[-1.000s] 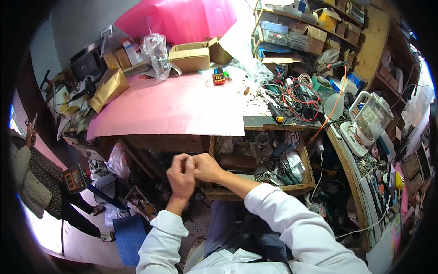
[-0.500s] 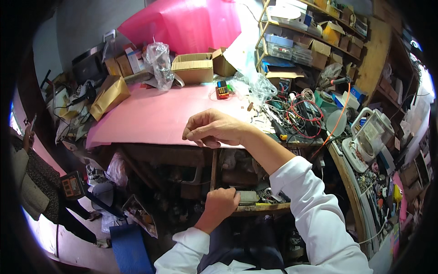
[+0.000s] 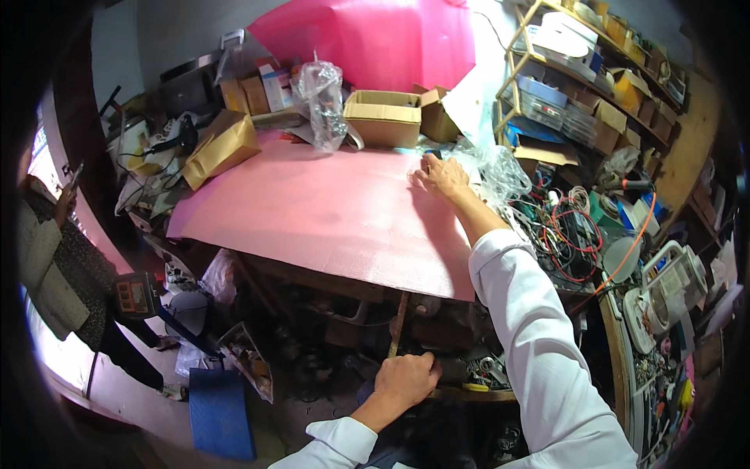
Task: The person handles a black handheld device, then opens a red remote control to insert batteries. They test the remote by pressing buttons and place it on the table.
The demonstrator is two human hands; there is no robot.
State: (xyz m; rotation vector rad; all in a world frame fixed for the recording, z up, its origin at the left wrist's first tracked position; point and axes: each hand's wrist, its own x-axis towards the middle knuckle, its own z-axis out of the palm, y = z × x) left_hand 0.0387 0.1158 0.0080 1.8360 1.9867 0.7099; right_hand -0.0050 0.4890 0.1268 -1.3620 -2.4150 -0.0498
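Pink sheet (image 3: 320,219) spreads across the bench (image 3: 351,287) on my feed, under a crowded wall. At its far right part sits a small device (image 3: 432,154), just past the fingers of the right hand (image 3: 443,178). Only a dark bit of it shows to me. That hand lies palm down with bent fingers, and I cannot tell whether they have closed on the device or merely rest over it.

Just behind it stands an open box (image 3: 381,129), and clear wrap (image 3: 500,176) is heaped to the right of the wrist. Farther right I see tangled wires (image 3: 574,234); to the left of the box, a plastic bag (image 3: 322,109) and then a gold paper bag (image 3: 221,148).

Below the bench, the left hand (image 3: 406,381) is curled at the near left corner of the open drawer (image 3: 398,328); I cannot make out how firmly it grips the wood. Metal parts (image 3: 486,367) lie inside.

Shelves (image 3: 601,31) lean in at upper right. On the floor at left I have a blue platform (image 3: 223,414), and beyond it another person (image 3: 55,266) stands.
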